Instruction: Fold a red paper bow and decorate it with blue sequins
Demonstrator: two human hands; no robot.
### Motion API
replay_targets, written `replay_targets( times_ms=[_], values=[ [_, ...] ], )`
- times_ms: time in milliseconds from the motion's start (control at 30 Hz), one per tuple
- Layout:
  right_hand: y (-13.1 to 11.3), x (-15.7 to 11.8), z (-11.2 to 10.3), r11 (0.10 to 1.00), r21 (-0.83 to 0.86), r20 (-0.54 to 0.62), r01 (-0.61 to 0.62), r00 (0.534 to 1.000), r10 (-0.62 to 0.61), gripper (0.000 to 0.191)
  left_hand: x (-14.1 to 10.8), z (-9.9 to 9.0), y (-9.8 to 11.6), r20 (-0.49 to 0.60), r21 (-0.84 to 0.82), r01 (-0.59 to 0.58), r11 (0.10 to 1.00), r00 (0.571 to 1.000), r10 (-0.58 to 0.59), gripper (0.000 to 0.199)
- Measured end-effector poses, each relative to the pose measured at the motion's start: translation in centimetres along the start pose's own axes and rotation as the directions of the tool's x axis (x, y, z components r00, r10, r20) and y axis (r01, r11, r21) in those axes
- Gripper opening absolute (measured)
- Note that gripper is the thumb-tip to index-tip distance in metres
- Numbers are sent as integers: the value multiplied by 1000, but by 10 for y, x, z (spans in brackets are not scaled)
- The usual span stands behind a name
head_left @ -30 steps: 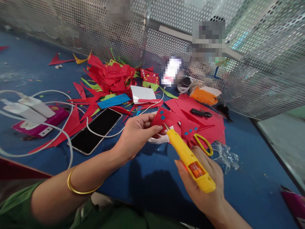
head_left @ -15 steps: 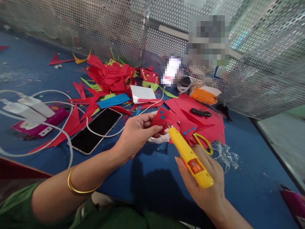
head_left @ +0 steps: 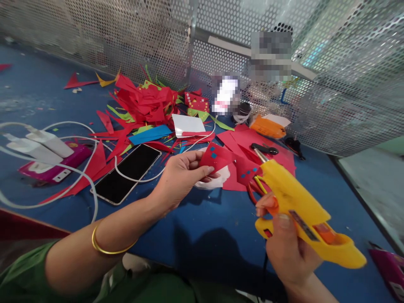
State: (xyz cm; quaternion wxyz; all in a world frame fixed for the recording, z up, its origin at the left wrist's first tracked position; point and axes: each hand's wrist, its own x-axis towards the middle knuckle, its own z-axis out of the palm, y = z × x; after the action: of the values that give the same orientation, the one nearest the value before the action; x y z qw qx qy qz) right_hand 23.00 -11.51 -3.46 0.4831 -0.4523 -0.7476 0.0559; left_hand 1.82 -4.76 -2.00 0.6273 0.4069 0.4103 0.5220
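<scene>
My left hand pinches a piece of red paper with small blue squares on it, between thumb and fingers. In my right hand is a yellow hot glue gun, its metal nozzle pointing up and left, apart from the paper. My fingers wrap its handle at the orange trigger. Just left of the gun, a second red paper piece with blue squares lies by scissors, whose handles are partly hidden. Beneath the held paper shows something white and crumpled, perhaps tissue.
Red paper sheets lie at right, under a black-handled tool. A pile of red scraps stands at the back. A dark-screened phone, white cables and a purple power strip are left. Perforated metal panels bound the table.
My right hand has swung the glue gun to the right, taking its nozzle away from the red paper and turning the gun sideways. My left hand keeps its hold, almost unmoved.
</scene>
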Motion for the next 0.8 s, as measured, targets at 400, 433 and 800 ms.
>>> replay_targets(
  times_ms=[400, 433, 800],
  values=[
    [13, 38, -18, 981, 147, -516, -128, 836, 186, 23, 5, -3, 2, -54, -31, 49, 998, 997, -51, 21],
    [17, 36, -27, 978, 109, -505, -177, 838, 208, 25, 6, -4, 2, -53, -36, 48, 998, 997, -49, 20],
    [79, -15, -105, 517, -842, 82, -151, 913, 401, 39, 11, -7, 9, -87, -80, 48, 996, 995, -55, 14]
  ],
)
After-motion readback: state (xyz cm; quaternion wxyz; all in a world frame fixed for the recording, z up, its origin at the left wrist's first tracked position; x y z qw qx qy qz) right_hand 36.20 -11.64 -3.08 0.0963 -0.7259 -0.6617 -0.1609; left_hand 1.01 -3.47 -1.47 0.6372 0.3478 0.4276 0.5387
